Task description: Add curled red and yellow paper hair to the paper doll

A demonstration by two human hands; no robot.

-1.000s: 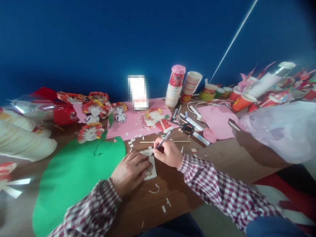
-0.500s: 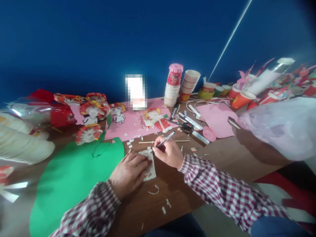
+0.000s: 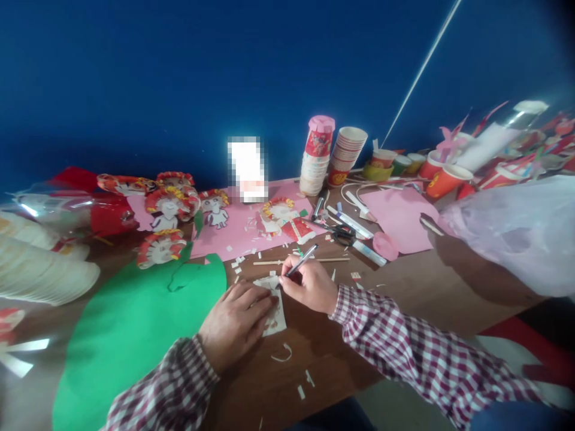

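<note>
A small white piece of paper [image 3: 276, 323] with faint marks lies on the brown table. My left hand [image 3: 240, 320] rests flat across its left part, fingers stretched out, and covers much of it. In my right hand [image 3: 312, 284] a pen [image 3: 306, 257] is pinched, slanting up to the right. Its tip is at the upper right edge of the paper, partly hidden by my fingers. A thin wooden stick [image 3: 265, 263] lies just beyond both hands, among small white paper scraps [image 3: 238, 261].
Green paper [image 3: 139, 323] spreads at left, near stacked white cups [image 3: 49, 263]. Pink paper [image 3: 224, 236] at the back bears paper figures [image 3: 215, 209]. Black scissors [image 3: 344, 235] and markers [image 3: 350, 221] lie right of centre. Stacked paper cups [image 3: 345, 155] and a plastic bag [image 3: 516, 233] stand farther right.
My right hand and the pen tip have shifted slightly down along the paper's right edge. My left hand keeps its place on the paper. The whole view has moved a little.
</note>
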